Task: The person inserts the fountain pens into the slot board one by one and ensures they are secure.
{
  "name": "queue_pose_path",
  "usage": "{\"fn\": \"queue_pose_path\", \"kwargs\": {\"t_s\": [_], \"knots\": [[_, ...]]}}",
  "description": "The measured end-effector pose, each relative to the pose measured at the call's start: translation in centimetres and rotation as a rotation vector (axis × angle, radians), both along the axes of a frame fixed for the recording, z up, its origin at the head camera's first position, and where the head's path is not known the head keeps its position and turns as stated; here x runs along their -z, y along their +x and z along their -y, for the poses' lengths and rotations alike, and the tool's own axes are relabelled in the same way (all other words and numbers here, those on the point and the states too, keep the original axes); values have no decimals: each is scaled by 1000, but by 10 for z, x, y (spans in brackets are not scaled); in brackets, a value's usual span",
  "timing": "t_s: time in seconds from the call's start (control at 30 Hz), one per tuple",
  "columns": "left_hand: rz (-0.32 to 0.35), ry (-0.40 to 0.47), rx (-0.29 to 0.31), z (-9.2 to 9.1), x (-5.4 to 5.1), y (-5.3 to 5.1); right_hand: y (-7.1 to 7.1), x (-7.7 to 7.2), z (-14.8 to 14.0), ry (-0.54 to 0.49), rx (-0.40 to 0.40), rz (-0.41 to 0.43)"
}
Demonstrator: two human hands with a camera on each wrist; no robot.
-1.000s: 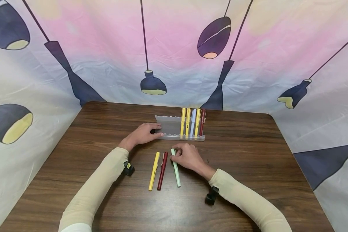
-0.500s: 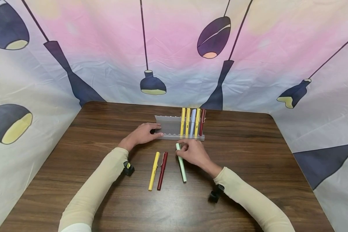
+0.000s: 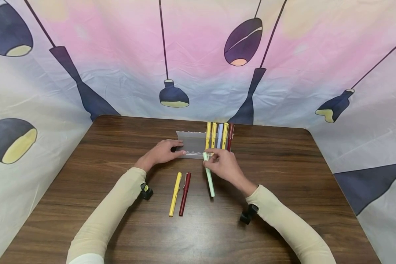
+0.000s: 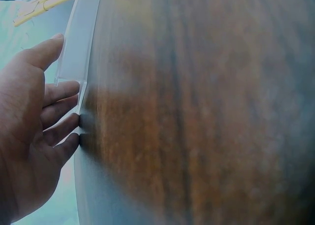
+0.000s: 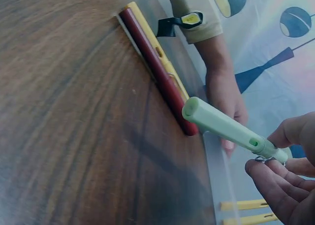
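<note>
A clear notched rack stands near the back of the table, with yellow pens, a pale blue pen and a dark red pen in its right part. My left hand rests at the rack's left end, thumb along the front and fingers by the side, as the left wrist view also shows. My right hand pinches a mint green pen near its clip end, just in front of the rack; in the right wrist view the pen is off the table, its lower end towards the camera.
A yellow pen and a dark red pen lie side by side on the wooden table, in front of the rack. Behind the table hangs a cloth printed with lamps.
My right hand has moved back and to the right with the green pen, from beside the two lying pens to the rack's front edge. My left hand has stayed in place.
</note>
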State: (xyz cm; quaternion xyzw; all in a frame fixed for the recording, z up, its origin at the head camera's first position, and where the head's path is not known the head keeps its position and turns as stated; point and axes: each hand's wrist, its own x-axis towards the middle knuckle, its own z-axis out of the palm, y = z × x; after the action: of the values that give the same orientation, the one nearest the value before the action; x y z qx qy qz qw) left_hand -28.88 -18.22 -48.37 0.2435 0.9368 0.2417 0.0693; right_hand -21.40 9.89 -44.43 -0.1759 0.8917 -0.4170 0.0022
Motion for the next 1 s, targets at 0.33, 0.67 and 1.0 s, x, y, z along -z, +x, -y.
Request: {"fn": "queue_pose_path", "kwargs": {"t_s": [0.33, 0.67, 1.0], "knots": [[-3, 0, 1, 1, -1, 0, -8, -10, -4, -21, 26, -96], [-5, 10, 6, 1, 0, 0, -17, -20, -5, -51, 60, -152], [5, 5, 1, 0, -1, 3, -27, -22, -4, -82, 89, -140]]}}
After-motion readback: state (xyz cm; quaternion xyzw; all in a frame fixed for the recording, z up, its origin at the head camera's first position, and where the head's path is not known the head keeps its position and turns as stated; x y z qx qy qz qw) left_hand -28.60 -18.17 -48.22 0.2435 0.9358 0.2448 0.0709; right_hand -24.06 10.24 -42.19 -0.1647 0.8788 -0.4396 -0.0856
